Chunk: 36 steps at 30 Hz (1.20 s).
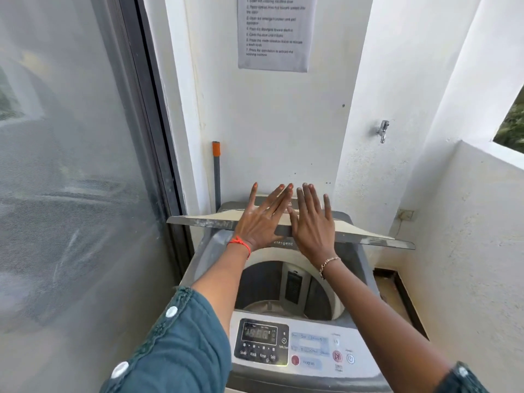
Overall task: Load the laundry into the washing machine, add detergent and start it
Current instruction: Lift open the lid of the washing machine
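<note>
Both hands lie flat, fingers spread, gripping nothing: the left hand (259, 222) and right hand (310, 225) press side by side on the half-raised lid (368, 236). Below the wrists the washer (198, 262) drum (320, 296) looks empty. No laundry or detergent shows; loading, dosing and starting seem left. The panel (309, 347) sits nearer the elbows.

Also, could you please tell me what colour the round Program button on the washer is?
Red; the Program button shows in the head view.
</note>
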Motion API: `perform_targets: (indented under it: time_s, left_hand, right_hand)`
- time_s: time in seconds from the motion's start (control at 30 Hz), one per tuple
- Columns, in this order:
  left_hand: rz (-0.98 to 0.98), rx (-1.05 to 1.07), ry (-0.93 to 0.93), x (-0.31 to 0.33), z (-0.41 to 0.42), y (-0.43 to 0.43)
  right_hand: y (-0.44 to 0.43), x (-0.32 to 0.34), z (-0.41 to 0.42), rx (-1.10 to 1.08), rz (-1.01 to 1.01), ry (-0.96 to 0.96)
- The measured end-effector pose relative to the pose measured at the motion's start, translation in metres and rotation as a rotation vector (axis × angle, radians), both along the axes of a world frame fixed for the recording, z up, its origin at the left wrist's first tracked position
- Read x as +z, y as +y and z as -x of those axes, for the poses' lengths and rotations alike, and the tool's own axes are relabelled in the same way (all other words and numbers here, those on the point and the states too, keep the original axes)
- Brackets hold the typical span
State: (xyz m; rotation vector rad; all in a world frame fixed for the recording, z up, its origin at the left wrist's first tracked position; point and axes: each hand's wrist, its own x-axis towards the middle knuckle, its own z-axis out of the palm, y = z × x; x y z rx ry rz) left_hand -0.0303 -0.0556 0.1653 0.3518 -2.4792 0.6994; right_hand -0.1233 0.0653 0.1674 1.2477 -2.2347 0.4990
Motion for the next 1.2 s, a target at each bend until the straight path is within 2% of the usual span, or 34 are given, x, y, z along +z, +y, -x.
perform_targets:
  time_s: [0.17, 0.53, 0.97, 1.2]
  left_hand:
    - [0.004, -0.067, 0.068, 0.027, 0.015, -0.014]
    - [-0.006, -0.1, 0.069, 0.081, 0.061, -0.054]
    - [0.008, -0.132, 0.081, 0.12, 0.127, -0.115]
    - [-0.1, -0.076, 0.196, 0.114, 0.153, -0.138]
  right_hand:
    - [-0.015, 0.025, 0.015, -0.022, 0.086, 0.01]
    - [-0.063, 0.073, 0.062, -0.099, 0.141, 0.077]
    - [-0.128, 0.103, 0.132, -0.108, 0.172, -0.033]
    - [-0.144, 0.095, 0.158, -0.052, 0.144, 0.105]
